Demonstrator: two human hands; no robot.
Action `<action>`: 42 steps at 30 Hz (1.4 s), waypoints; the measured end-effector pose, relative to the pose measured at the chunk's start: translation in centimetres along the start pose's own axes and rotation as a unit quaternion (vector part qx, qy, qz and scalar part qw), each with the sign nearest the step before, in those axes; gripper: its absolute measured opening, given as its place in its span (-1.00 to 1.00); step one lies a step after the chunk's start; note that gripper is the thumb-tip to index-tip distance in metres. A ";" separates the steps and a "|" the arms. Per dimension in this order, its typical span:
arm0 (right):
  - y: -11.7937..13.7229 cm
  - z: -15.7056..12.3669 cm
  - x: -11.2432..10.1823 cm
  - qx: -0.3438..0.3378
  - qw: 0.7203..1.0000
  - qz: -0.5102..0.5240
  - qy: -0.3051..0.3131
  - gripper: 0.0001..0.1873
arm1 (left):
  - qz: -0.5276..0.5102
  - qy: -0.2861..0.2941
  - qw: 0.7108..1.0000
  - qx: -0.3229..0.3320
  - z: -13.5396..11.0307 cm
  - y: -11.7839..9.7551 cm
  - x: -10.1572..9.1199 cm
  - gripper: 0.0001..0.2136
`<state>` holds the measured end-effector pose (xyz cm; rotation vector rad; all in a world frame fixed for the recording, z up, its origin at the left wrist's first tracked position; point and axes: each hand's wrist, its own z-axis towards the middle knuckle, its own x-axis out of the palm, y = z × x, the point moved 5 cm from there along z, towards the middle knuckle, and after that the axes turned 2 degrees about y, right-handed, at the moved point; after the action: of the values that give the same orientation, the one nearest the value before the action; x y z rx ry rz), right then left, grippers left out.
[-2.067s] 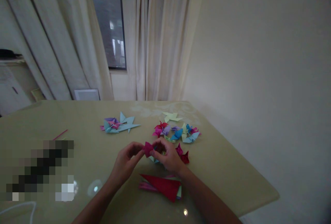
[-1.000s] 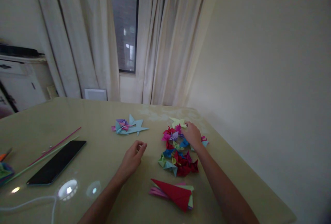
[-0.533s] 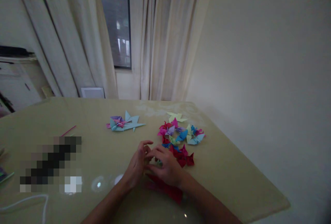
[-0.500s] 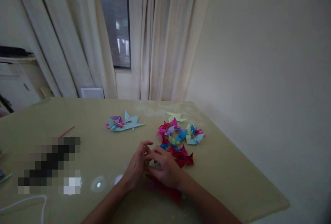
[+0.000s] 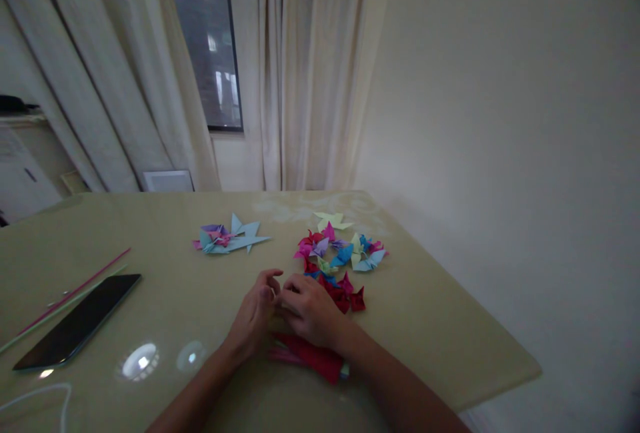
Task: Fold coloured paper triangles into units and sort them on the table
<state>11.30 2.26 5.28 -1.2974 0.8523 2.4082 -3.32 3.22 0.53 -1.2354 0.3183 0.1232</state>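
My left hand (image 5: 257,310) and my right hand (image 5: 307,306) meet at the fingertips above the table, fingers curled and pinched. Whatever lies between them is hidden or too small to make out. Just below my right hand lies a red paper bundle (image 5: 315,358), with pink and pale green showing at its ends. Right behind my right hand, partly covered by it, is a group of red folded paper flowers (image 5: 350,293). Beyond these sits a cluster of pink, purple and blue paper flowers (image 5: 320,246), beside a ring of green and blue ones (image 5: 367,253).
Light blue and purple folded paper pieces (image 5: 230,236) lie at the back left, a pale green one (image 5: 333,221) at the back. On the left are a black phone (image 5: 83,323), thin pink (image 5: 75,290) and green sticks, and a white cable (image 5: 40,391). A wall borders the table's right.
The view has shifted a little, so the scene sits further left. My hands stay together at the fingertips, and more of the red bundle shows beneath them.
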 end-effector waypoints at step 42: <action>-4.6 -0.9 -2.3 0.160 0.963 0.106 -0.191 -0.83 | 0.139 0.022 0.975 0.174 5.3 0.7 -1.5 -0.72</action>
<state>15.50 5.45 5.14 -0.6240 1.2436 2.4250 -4.03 8.54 1.89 -0.8434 0.5283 0.2687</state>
